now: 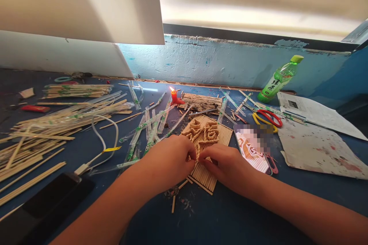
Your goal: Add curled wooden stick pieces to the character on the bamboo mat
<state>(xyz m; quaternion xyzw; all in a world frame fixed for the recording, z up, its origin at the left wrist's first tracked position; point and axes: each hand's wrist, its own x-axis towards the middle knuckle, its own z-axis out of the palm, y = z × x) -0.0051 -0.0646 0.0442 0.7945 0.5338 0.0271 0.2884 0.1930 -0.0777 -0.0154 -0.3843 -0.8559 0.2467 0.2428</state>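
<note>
A panel of chopsticks laid side by side point(225, 132) lies on the blue table in front of me. Raised on it is a curling design of small pale wooden pieces point(211, 132), set in bead-like rows. One such knobbly strip point(198, 148) runs down between my fingertips. My left hand point(172, 159) is closed, its fingers curled at the strip's left side. From the right, my right hand point(227, 164) pinches with thumb and index finger at the same strip. The strip's lower end is partly hidden by my fingers.
Behind the panel burns a red candle point(174, 95). Loose chopsticks point(37, 160) and plastic wrappers point(138, 136) spread leftward, near a black power bank point(54, 203) with a white cable. To the right are a phone point(253, 153), scissors point(267, 118), papers point(322, 149) and a green bottle point(280, 78).
</note>
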